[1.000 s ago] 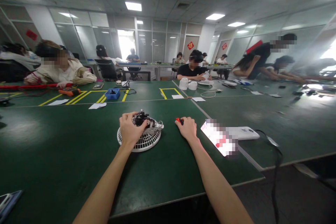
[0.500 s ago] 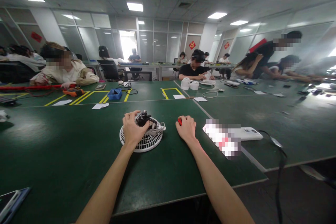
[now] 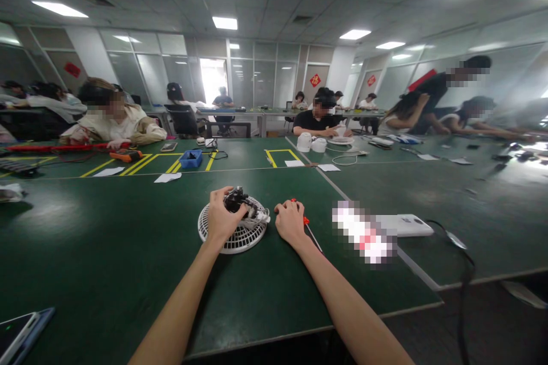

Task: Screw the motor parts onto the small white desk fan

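On the table lies a round white fan grille (image 3: 244,244) with a dark fan motor (image 3: 236,198) and bundled pale wires (image 3: 257,218) on top. My left hand (image 3: 222,217) is closed around the motor, thumb on the near side and fingers over the far left. Just right of the grille, my right hand (image 3: 290,221) is low over the table with bent, slightly parted fingers. A red-handled screwdriver (image 3: 306,220) lies partly beneath it, its shaft pointing toward me. The right fingertips are beyond the handle's left side, and nothing shows in them.
A blurred-out bright item (image 3: 363,234) and a white power bank (image 3: 409,225) with a black cable lie at right. A phone (image 3: 21,331) is at the near left corner. Farther off are a blue bin (image 3: 190,158), white cups (image 3: 304,142) and several people working.
My right hand has shifted left toward the grille, uncovering the screwdriver's handle and shaft, which stay on the table. The left hand keeps hold of the motor. The view has tilted slightly up.
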The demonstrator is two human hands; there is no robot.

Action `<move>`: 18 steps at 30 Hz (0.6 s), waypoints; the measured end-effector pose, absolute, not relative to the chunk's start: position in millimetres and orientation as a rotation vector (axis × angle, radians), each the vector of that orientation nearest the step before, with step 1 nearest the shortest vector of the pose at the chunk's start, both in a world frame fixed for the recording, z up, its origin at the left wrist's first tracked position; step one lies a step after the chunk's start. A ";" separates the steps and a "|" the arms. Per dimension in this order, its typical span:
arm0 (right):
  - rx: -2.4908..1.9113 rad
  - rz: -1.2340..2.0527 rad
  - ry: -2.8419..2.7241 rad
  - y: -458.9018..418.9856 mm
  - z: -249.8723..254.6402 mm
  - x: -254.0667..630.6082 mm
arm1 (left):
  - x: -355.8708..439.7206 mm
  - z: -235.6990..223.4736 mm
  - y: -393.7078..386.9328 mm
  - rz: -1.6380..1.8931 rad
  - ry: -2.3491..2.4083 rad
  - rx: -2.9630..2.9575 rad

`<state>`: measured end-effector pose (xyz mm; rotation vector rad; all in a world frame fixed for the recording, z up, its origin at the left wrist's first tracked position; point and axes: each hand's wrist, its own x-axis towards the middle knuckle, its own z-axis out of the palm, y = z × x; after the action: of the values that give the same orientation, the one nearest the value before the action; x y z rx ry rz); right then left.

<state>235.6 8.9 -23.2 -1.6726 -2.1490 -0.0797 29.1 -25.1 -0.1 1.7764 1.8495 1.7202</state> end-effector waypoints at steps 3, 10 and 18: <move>-1.654 -0.116 -2.159 9.2 -26.3 234.4 | 30.9 0.4 -25.7 1.706 1.851 1.768; -1.552 -0.150 -2.240 9.8 -33.2 228.4 | 22.1 12.1 -30.8 1.561 1.843 1.727; -1.508 -0.123 -2.255 7.8 -31.8 228.8 | -52.0 23.3 -44.9 1.389 1.920 1.661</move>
<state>228.8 7.8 -31.8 -1.5076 -2.2550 -0.1227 -52.0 -44.9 23.3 1.6614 1.9201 1.3887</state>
